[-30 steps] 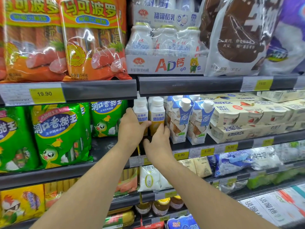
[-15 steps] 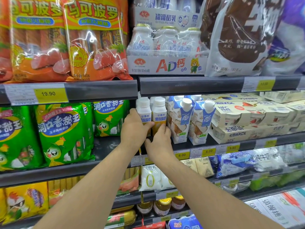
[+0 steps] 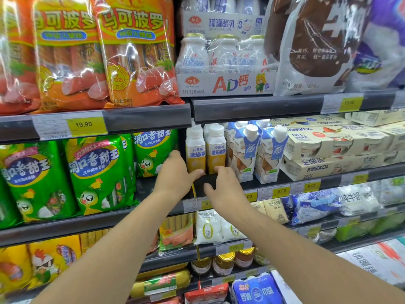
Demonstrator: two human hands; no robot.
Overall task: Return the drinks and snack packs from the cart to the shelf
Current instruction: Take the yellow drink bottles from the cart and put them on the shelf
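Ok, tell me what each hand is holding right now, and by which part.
Nothing is gripped. The left hand only touches the base of one yellow-and-white yoghurt drink bottle with its thumb; the right hand is open below the other.

bottles (image 3: 205,151): on the shelf (image 3: 221,183), just behind both hands
cartons (image 3: 256,153): right of the hands
bags (image 3: 96,172): left of the hands

Both bare forearms reach up and forward from bottom of frame, converging toward centre. Left hand (image 3: 175,178) palm-forward, fingers (image 3: 175,155) spread loosely, thumb angled right, holding nothing. Right hand (image 3: 223,189) just beside it, slightly lower, palm down, fingers (image 3: 220,169) curled forward, thumb out left, empty. Hands close, not touching.
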